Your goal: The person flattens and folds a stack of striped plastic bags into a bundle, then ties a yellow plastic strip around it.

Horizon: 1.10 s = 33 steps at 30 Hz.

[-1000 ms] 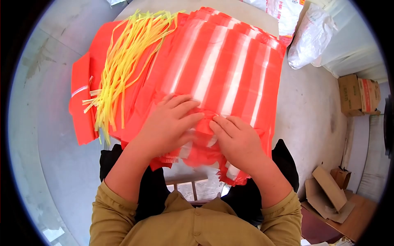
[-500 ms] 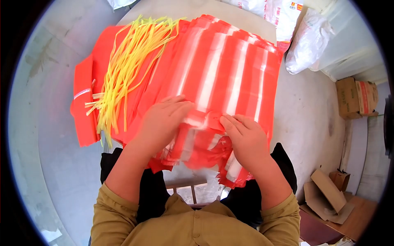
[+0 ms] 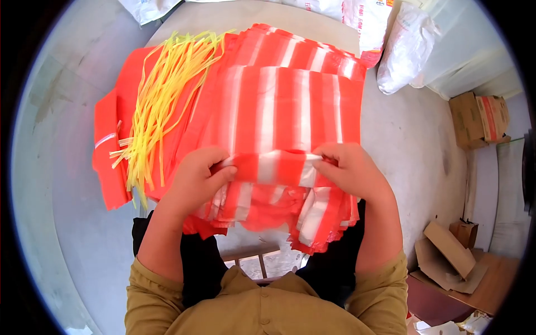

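A red and white striped plastic bag (image 3: pixel 285 109) lies on top of a stack of similar striped bags (image 3: pixel 329 206). Its near edge is folded over into a band running between my hands. At the left end of that band, my left hand (image 3: pixel 204 176) pinches the plastic between thumb and fingers. My right hand (image 3: pixel 349 167) grips the right end the same way. Left of the stack, a loose bunch of yellow strips (image 3: pixel 173 89) rests on red plastic. Beside it is a folded red bundle (image 3: pixel 107 151) with a pale band across it.
All this lies on a pale round-edged table (image 3: pixel 312 21). White sacks (image 3: pixel 407 47) stand beyond its far right edge. A cardboard box (image 3: pixel 480 118) is at the right wall, and an opened carton (image 3: pixel 446 259) lies at the lower right.
The top bag's far edge has come nearer to me, uncovering the bags beneath at the far side. Its near edge is now folded into a band, and my hands are farther apart.
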Motion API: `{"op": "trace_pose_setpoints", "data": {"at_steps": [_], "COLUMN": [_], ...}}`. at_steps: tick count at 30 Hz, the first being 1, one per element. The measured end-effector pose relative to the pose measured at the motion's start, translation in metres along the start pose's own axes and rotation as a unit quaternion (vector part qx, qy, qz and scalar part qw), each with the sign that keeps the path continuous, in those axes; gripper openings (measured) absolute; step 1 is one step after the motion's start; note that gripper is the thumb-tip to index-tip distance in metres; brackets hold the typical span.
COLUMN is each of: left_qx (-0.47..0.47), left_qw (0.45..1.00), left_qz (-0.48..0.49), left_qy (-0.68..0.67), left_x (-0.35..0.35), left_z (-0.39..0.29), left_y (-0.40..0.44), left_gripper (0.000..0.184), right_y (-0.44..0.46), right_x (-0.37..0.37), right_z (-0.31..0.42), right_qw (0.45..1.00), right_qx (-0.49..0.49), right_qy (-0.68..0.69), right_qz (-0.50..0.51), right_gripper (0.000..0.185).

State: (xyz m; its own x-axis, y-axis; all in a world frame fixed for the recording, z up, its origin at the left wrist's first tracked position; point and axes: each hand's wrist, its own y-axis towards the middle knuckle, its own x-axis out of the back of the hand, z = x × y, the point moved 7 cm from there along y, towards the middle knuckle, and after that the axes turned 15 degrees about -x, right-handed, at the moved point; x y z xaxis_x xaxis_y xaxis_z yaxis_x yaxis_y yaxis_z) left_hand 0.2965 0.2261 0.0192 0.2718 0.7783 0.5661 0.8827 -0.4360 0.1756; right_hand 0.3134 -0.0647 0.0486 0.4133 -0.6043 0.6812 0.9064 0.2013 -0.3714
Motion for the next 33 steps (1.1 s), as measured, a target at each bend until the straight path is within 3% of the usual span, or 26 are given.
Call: {"op": "trace_pose_setpoints", "data": {"at_steps": [5,10,13,16,19,28,33], "left_qx": [0.093,0.102,0.097,0.1,0.11,0.118,0.092], "left_qw": [0.995,0.993,0.992,0.992,0.99,0.99,0.989], "left_qz": [-0.023,-0.012,-0.018,-0.026,-0.029,-0.058,-0.043], "left_qy": [0.022,0.059,0.076,0.078,0.077,0.051,0.105], "left_x": [-0.001,-0.002,-0.002,-0.003,-0.002,-0.001,0.001], "left_z": [0.016,0.012,0.011,0.014,0.011,0.01,0.008], "left_y": [0.002,0.007,0.008,0.006,0.006,0.006,0.006], "left_gripper": [0.013,0.017,0.017,0.016,0.016,0.019,0.02], "right_y": [0.023,0.03,0.015,-0.002,-0.013,-0.014,-0.017], "right_x": [-0.002,-0.007,0.004,0.013,0.013,0.016,0.021], "right_z": [-0.007,-0.027,-0.035,-0.049,-0.072,-0.077,-0.072], "right_qw": [0.996,0.991,0.989,0.99,0.974,0.979,0.987], "right_qx": [-0.085,-0.059,-0.061,-0.09,-0.111,-0.113,-0.138], "right_qy": [0.031,0.109,0.119,0.097,0.197,0.162,0.029], "right_qz": [0.005,-0.052,-0.065,-0.056,-0.016,-0.046,-0.074], "right_gripper": [0.022,0.028,0.046,0.053,0.056,0.029,0.027]}}
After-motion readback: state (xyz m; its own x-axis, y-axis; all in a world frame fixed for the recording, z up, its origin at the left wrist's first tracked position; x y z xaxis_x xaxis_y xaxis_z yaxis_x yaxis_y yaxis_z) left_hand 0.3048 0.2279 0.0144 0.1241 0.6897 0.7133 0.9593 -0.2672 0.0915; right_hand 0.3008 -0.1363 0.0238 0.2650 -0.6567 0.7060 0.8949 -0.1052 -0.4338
